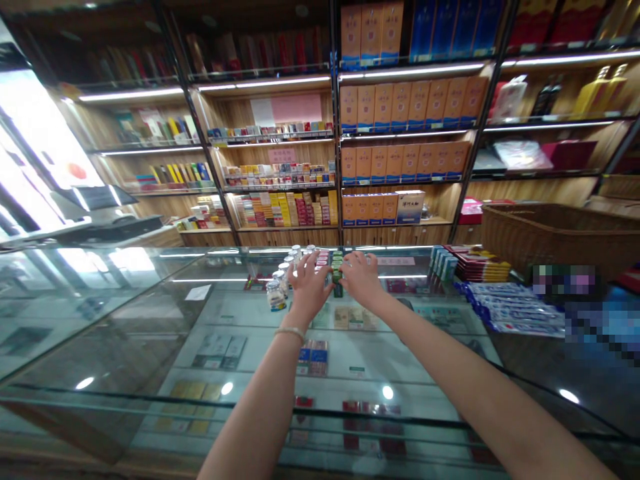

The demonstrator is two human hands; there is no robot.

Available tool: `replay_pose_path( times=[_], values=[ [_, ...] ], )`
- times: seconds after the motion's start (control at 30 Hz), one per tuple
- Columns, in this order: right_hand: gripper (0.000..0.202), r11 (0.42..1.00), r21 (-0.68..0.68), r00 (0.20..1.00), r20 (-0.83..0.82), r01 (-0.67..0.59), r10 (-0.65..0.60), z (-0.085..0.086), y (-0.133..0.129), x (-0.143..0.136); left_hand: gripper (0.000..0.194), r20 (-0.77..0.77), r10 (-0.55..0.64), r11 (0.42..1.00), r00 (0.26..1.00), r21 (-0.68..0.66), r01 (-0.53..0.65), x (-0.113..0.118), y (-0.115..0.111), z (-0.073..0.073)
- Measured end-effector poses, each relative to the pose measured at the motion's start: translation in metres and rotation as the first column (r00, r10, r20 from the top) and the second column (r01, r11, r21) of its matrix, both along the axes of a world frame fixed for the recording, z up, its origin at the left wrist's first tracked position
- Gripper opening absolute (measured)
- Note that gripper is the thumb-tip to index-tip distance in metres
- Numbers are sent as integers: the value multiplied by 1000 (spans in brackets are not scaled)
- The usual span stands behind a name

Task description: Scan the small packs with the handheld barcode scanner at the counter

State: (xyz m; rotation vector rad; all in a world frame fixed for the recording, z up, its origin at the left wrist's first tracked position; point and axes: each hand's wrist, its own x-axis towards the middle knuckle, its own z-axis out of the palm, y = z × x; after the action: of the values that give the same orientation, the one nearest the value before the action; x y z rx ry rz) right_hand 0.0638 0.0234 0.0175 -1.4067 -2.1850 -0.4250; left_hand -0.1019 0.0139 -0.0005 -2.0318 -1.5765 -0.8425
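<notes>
Our left hand (310, 287) and right hand (359, 279), fingers spread and curved, flank the green packs (337, 265) on the glass desk (235, 307); whether either pinches, we cannot tell. Left of those packs, white-capped bottles (276, 293) already stand lined up; what remains is unclear.

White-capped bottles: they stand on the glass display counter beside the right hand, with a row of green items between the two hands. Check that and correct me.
One fix: the white-capped bottles stand beside the left hand, not the right hand, as the head view shows. They do stand on the glass display counter, with the green items between the hands.
</notes>
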Motion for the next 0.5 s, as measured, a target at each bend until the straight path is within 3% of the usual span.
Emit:
replay_pose_path(
  times=[0.5],
  values=[
    [22, 998, 56, 1000, -1, -20, 21, 2, 1, -6, 27, 17, 40, 999, 999, -19, -40, 3, -2, 3]
  ],
)
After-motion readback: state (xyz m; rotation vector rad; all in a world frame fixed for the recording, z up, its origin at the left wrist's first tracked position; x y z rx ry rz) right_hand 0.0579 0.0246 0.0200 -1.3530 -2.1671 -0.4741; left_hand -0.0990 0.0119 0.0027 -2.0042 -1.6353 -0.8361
